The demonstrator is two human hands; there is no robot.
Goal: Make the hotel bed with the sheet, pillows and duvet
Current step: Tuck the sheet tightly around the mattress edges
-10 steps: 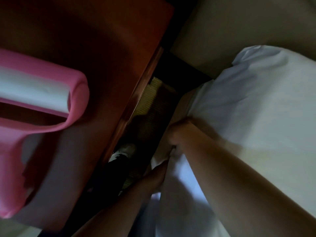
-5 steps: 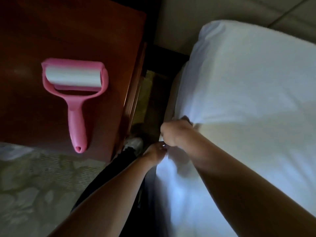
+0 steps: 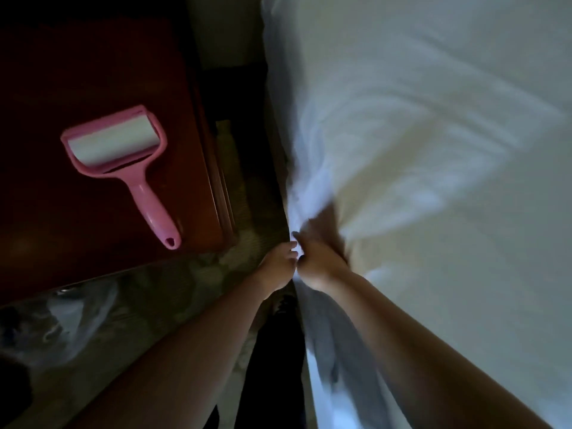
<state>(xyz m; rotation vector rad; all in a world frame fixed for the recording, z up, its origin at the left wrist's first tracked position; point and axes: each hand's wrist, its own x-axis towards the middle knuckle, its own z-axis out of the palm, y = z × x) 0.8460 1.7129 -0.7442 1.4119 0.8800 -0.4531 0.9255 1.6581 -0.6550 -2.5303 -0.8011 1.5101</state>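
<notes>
Dim room, seen from above. White sheet (image 3: 418, 156) spread over the bed (image 3: 280, 150), bunched into radiating folds at the bed's left edge, roughly midway along it. Right hand (image 3: 320, 264) closed in a fist on that bunch of sheet, right at the edge, with creases fanning out from the grip across the bed top. Left hand (image 3: 278, 267) just beside it, touching it, fingers curled and pinching the same sheet edge where it drops down the side of the bed. Both bare forearms reaching in from the bottom of the view. More sheet hanging down the bed's side below the hands. Motion blur over the fabric, so finer folds unclear.

Left of the bed, across a narrow dark gap, a dark red-brown wooden table (image 3: 77, 227). On its top, near the edge facing the bed, a pink lint roller (image 3: 123, 162) lying flat, white roll toward the far side, handle angled toward the table's near corner. Patterned carpet (image 3: 130, 305) below. Dark trouser leg (image 3: 278, 351) between the forearms.
</notes>
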